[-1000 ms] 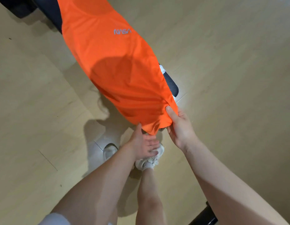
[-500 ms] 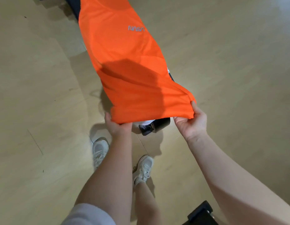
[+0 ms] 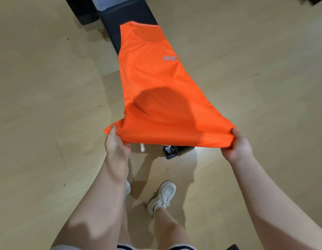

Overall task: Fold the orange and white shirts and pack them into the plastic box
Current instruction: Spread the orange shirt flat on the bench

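An orange shirt (image 3: 156, 91) with a small grey logo lies stretched along a narrow dark bench (image 3: 127, 17), collar at the far end. Its near hem is lifted off the bench and pulled wide. My left hand (image 3: 116, 141) grips the left hem corner. My right hand (image 3: 236, 145) grips the right hem corner. At the top of the frame, on the bench's far end, shows a bluish piece that may be the plastic box (image 3: 100, 2). Only a small white scrap (image 3: 142, 147) shows under the hem; I cannot tell if it is the white shirt.
The bench's near end (image 3: 176, 150) pokes out below the hem. Pale wooden floor (image 3: 48, 105) surrounds the bench on both sides. My feet in white sneakers (image 3: 162, 197) stand just before it. A dark object (image 3: 232, 247) sits at the bottom edge.
My hands have moved apart along the hem, from bunched together to each corner, spreading the shirt's near end wide. The view has shifted, showing the collar and the bench's far end.
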A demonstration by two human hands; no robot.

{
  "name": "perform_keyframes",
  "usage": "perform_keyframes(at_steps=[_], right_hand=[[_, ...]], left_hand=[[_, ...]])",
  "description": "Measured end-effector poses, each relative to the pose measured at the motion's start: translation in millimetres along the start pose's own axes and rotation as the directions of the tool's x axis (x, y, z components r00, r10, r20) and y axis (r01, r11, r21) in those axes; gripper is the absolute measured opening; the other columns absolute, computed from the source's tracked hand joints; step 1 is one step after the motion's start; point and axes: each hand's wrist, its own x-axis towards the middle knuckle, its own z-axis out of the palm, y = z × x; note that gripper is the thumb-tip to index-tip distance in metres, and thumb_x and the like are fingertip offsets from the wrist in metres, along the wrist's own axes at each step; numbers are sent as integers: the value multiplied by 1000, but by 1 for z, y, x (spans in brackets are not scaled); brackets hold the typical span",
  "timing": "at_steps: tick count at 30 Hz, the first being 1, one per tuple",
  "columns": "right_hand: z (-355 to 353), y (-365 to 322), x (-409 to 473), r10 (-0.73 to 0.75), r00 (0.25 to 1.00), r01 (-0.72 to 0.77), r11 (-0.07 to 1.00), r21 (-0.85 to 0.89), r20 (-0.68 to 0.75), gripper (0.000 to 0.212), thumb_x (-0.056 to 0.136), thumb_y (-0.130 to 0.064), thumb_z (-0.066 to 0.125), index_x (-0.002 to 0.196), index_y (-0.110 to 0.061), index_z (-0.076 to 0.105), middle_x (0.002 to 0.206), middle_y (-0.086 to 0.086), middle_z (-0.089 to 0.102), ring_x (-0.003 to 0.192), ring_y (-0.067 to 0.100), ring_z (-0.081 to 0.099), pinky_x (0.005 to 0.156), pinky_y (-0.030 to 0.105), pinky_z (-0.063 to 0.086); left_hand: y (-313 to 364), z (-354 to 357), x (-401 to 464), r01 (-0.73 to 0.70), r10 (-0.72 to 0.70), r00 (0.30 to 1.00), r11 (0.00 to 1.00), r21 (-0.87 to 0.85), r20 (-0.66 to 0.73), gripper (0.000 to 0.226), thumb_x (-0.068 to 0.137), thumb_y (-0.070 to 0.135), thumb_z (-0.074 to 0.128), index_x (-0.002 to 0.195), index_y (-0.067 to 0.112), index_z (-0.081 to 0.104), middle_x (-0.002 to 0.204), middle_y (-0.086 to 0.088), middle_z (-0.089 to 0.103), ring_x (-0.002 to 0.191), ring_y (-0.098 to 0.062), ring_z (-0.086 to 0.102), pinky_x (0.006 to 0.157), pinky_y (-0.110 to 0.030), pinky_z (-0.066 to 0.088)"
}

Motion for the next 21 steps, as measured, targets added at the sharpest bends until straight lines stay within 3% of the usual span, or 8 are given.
perform_keyframes(at_steps=[4,8,12,15,17,18,20,21], right_hand=[[-9,-10,-16,39,989,-71,970,-235,-139,20,91,-7,53,72,-13,52,72,3,54,60,14,51,35,15,46],[10,-25,-23,-19,1000,15,981,-194,-19,16,91,1,46,80,-10,47,72,7,48,57,17,47,36,17,46],[54,-45,-17,-103,991,113,986,-122,89,17,94,-3,44,81,-14,44,64,6,37,36,13,43,34,16,40],[95,-61,-5,-81,985,93,993,-75,154,14,94,-10,48,80,-14,49,64,4,37,47,11,46,43,19,49],[128,-70,5,-64,979,63,998,14,194,16,92,-3,40,89,-14,51,67,2,37,58,12,42,61,21,54],[145,-74,12,-70,978,61,997,53,195,27,89,5,32,99,-13,50,69,3,37,60,13,41,68,22,54],[178,-80,27,-112,980,107,994,37,166,45,82,16,23,108,-11,48,75,4,41,65,14,46,68,21,55],[195,-81,35,-149,979,153,988,-24,142,44,81,19,23,101,-11,49,75,5,43,64,13,50,64,19,56]], left_hand=[[9,-9,-35,-199,201,978,979,46,-47,15,97,13,41,94,21,53,87,5,61,74,-7,60,60,-22,54],[35,9,-60,-297,306,948,950,95,-93,20,98,14,42,83,24,48,83,8,59,69,-3,58,55,-19,53],[70,56,-59,-332,336,938,942,50,-89,25,95,11,44,72,21,44,63,8,57,49,-2,55,42,-13,47],[95,105,-45,-347,347,938,938,-14,-23,27,95,7,41,71,19,40,63,2,48,40,-1,51,40,-13,44],[110,139,-28,-306,306,952,952,-29,4,23,96,9,42,75,17,43,68,0,48,46,-4,53,40,-15,45],[117,155,-19,-272,273,961,962,-32,30,18,96,11,43,79,16,46,72,-1,51,54,-7,56,42,-17,48],[130,190,0,-209,215,971,976,-60,105,7,98,14,43,93,11,48,79,-3,55,68,-12,60,52,-20,53],[137,208,10,-187,195,973,980,-68,123,8,98,13,43,93,9,48,81,-5,55,72,-13,60,60,-22,55]])
